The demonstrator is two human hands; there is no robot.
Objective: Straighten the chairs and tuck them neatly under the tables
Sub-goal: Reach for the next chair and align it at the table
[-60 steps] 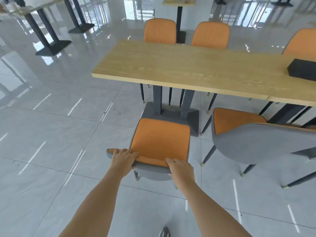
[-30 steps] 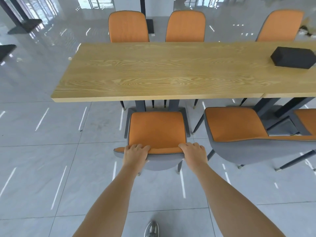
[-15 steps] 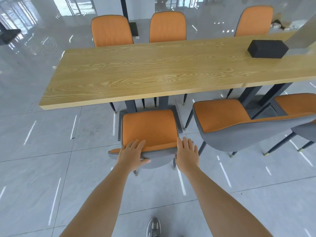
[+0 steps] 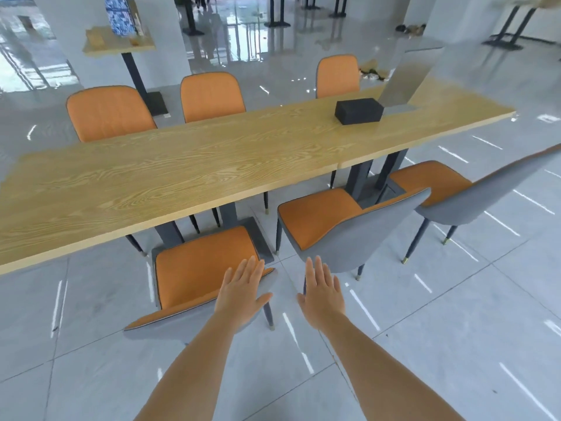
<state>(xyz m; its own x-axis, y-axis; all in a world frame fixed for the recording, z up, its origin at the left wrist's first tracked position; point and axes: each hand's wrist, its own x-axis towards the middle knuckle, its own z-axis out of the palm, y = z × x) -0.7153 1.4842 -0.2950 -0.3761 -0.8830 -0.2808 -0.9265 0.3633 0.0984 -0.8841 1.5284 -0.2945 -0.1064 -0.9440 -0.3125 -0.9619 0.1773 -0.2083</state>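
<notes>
A long wooden table point(image 4: 188, 165) runs across the view. The nearest orange-and-grey chair point(image 4: 194, 275) stands at its near side with the seat front just under the tabletop edge. My left hand point(image 4: 243, 293) hovers flat and open over that chair's right backrest corner, holding nothing. My right hand point(image 4: 323, 294) is open over the floor between this chair and the second chair point(image 4: 340, 229), which stands angled and out from the table. A third chair point(image 4: 455, 189) sits further right, also pulled out.
Three orange chairs point(image 4: 109, 112) line the far side of the table. A black box point(image 4: 358, 110) and a shiny metal sheet point(image 4: 406, 77) rest on the tabletop. A small pedestal table point(image 4: 118, 44) stands behind, beside a white pillar. The glossy tiled floor spreads all round.
Both hands pushed the nearest chair toward the table, then let go of its backrest and lifted with fingers spread. The view has swung right toward the second chair.
</notes>
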